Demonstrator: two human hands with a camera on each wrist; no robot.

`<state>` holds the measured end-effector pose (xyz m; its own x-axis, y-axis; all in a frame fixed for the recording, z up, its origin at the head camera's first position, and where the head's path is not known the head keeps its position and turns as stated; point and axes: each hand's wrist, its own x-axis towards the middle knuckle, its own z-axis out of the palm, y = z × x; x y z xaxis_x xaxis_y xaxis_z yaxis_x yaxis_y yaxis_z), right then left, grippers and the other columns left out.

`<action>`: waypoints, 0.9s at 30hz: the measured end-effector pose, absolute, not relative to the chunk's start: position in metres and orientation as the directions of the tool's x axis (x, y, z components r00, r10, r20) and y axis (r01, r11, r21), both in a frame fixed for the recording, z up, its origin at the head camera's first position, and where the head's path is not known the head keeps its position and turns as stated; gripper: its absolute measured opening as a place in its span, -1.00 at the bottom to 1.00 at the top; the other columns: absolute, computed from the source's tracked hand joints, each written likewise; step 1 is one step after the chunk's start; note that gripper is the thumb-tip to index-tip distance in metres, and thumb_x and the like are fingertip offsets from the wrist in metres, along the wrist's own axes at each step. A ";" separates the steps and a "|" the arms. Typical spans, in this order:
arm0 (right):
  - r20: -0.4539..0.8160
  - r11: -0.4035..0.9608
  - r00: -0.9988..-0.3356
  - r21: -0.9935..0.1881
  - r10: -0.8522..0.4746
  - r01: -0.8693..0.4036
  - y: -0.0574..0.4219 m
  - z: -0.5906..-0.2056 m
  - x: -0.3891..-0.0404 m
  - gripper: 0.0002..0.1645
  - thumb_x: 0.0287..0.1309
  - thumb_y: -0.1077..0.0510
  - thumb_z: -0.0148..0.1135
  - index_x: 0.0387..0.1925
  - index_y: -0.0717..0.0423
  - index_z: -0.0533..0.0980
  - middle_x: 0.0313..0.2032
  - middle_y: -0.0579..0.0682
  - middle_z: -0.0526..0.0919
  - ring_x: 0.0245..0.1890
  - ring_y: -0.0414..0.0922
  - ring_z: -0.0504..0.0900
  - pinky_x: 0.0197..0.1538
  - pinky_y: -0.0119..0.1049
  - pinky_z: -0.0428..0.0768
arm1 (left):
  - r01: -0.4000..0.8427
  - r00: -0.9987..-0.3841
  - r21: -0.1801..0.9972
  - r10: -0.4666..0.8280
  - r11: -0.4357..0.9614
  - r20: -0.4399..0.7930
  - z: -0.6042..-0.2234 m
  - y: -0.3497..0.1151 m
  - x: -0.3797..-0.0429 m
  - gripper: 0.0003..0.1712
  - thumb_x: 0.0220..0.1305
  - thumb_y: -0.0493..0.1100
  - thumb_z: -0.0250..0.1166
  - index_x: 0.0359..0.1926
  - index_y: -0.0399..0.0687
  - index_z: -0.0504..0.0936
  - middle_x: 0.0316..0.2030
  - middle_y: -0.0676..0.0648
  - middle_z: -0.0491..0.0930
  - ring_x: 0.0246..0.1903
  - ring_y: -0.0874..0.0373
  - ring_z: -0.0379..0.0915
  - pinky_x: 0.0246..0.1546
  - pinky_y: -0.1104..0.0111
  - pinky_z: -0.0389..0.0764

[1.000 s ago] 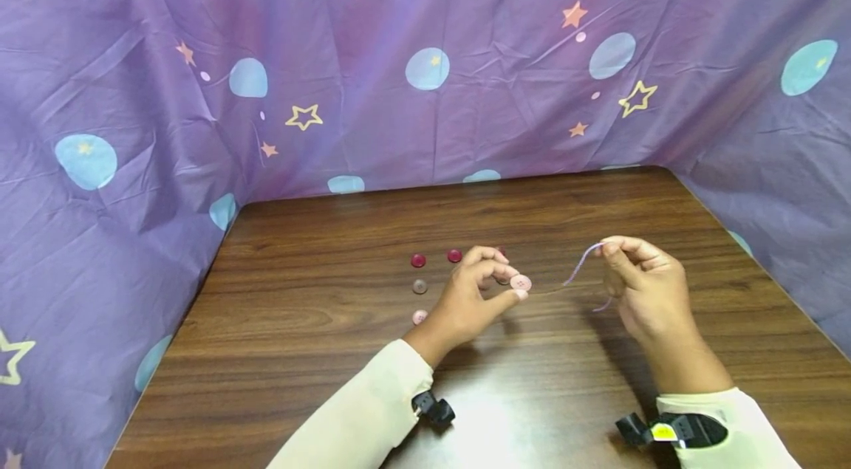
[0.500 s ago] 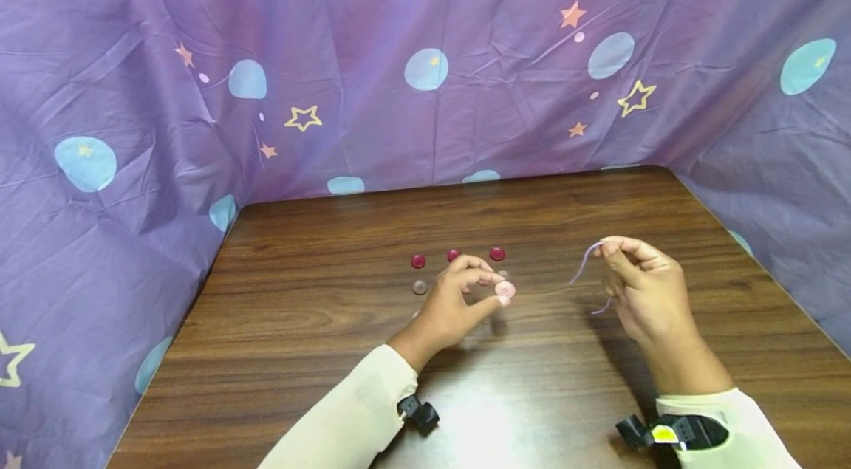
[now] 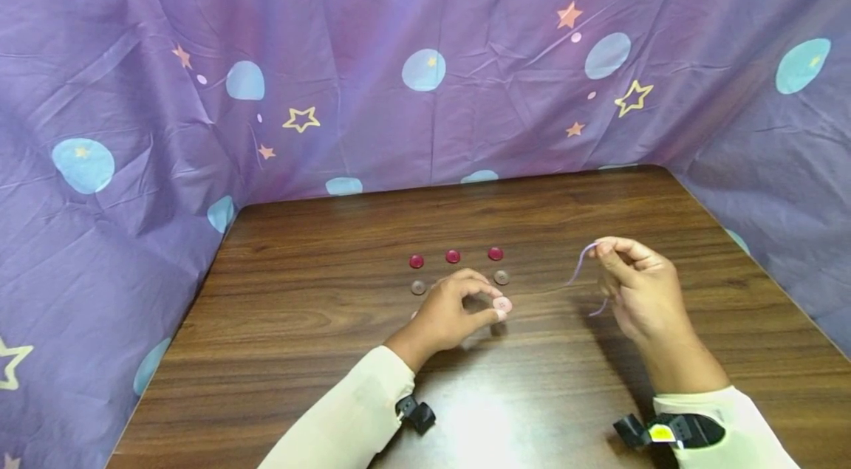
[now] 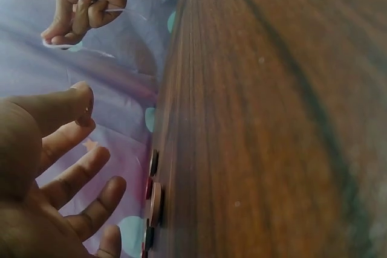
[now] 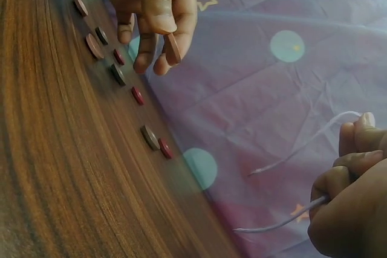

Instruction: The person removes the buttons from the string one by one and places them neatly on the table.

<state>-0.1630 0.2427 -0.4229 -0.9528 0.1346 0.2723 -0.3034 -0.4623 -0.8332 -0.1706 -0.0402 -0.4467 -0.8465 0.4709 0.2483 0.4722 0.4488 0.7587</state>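
Observation:
A pale pink button (image 3: 501, 304) is pinched by its edge between the thumb and index finger of my left hand (image 3: 450, 312), raised over the table. The right wrist view shows this held button (image 5: 173, 48) nearly edge-on, with the other fingers of that hand spread. My right hand (image 3: 641, 284) pinches a thin lilac cord (image 3: 580, 264) at fingertip height. One thin end droops toward the left. In the right wrist view the cord's other end (image 5: 281, 223) hangs out beneath the curled fingers. A gap separates cord and button.
Three crimson buttons (image 3: 453, 256) form a row on the wooden table (image 3: 319, 321). Nearer lie greyish-brown buttons (image 3: 501, 277); pink buttons (image 5: 94, 46) show in the right wrist view, partly hidden by my left hand from above. A purple patterned cloth (image 3: 372, 33) hangs around the table.
My left hand has drawn back to the left and nearer to me with the pink button, uncovering a crimson and a greyish-brown button. The right hand stays almost still with the cord.

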 end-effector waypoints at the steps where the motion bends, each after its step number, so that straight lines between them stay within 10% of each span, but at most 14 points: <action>1: 0.268 -0.458 -0.954 -0.837 0.132 -0.299 0.243 -0.423 -0.163 -0.66 0.57 0.38 0.15 -0.32 0.12 0.74 -0.38 -0.09 0.82 -0.61 -0.04 -0.07 -0.49 -0.16 -0.16 | 0.472 -0.846 0.758 0.472 0.450 0.247 -0.447 -0.040 -0.171 -0.75 0.34 -0.09 0.59 -0.02 -0.06 0.86 0.04 -0.03 0.78 0.12 0.11 0.68 0.24 0.30 0.66; 27: 0.196 -0.415 -0.978 -0.885 0.076 -0.210 0.243 -0.425 -0.161 -0.65 0.58 0.34 0.16 -0.28 0.02 0.77 -0.38 -0.17 0.83 -0.59 -0.07 -0.04 -0.47 -0.16 -0.13 | 0.478 -0.832 0.736 0.514 0.480 0.206 -0.456 -0.037 -0.173 -0.71 0.32 -0.16 0.60 0.03 -0.12 0.86 0.03 -0.08 0.79 0.17 0.03 0.70 0.34 0.28 0.63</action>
